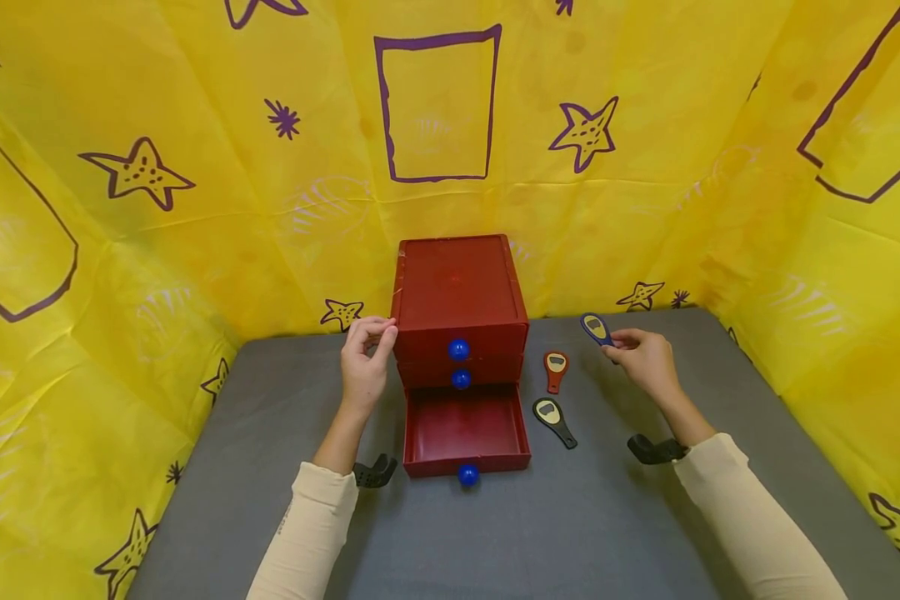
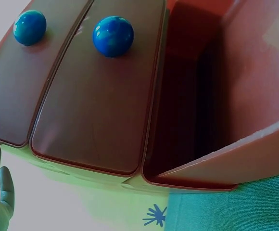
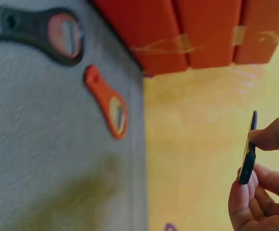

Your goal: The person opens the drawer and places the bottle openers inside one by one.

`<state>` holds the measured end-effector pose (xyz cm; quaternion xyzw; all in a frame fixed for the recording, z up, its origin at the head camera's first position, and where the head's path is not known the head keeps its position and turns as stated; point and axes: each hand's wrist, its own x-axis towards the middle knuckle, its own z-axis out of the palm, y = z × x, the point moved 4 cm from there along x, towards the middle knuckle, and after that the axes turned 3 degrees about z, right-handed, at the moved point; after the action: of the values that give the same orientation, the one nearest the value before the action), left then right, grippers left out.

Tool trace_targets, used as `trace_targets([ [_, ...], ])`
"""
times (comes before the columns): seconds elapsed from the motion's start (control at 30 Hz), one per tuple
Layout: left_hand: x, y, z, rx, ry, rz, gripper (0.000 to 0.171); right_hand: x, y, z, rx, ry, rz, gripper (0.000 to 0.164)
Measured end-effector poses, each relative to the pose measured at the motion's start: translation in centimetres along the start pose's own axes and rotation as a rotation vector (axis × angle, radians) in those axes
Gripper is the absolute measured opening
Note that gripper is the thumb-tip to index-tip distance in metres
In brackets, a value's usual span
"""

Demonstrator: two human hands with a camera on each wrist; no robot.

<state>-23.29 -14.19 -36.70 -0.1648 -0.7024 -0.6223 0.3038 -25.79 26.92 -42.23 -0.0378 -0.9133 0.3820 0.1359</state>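
My right hand (image 1: pixel 645 360) pinches a blue bottle opener (image 1: pixel 595 327) between thumb and fingers, raised over the table to the right of a red drawer unit (image 1: pixel 457 283). In the right wrist view the opener (image 3: pixel 248 161) appears edge-on. The left hand (image 1: pixel 363 367) is at the unit's upper left front corner, fingertips right at its edge and fingers loosely bent. Pulled out at the bottom is an empty drawer (image 1: pixel 468 463); the two drawers above it are closed. Beside the unit lie a red bottle opener (image 1: pixel 553 383) and a black bottle opener (image 1: pixel 565 432).
Each drawer front carries a blue round knob (image 1: pixel 459 349). The grey table (image 1: pixel 480 542) is enclosed by yellow patterned cloth (image 1: pixel 232 250) at the back and sides. Black wrist mounts (image 1: pixel 654 450) stick out from both cuffs.
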Motion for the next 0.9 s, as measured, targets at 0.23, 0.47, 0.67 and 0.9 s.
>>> trace_targets([
  [0.23, 0.0, -0.1, 0.0, 0.004, -0.004, -0.014, 0.016, -0.1, -1.9, -0.7, 0.048, -0.032, 0.026, 0.035],
  [0.47, 0.0, 0.1, 0.0, 0.008, -0.003, -0.014, 0.016, -0.7, -4.5, -1.4, 0.119, -0.003, -0.013, 0.034],
  [0.67, 0.1, 0.1, 0.0, 0.007, -0.003, -0.02, 0.016, -1.5, -6.8, -1.9, 0.184, 0.003, -0.04, 0.035],
  [0.9, 0.0, 0.0, 0.0, 0.006, -0.007, -0.027, 0.017, -2.3, -8.7, -2.1, 0.269, 0.005, -0.075, 0.032],
])
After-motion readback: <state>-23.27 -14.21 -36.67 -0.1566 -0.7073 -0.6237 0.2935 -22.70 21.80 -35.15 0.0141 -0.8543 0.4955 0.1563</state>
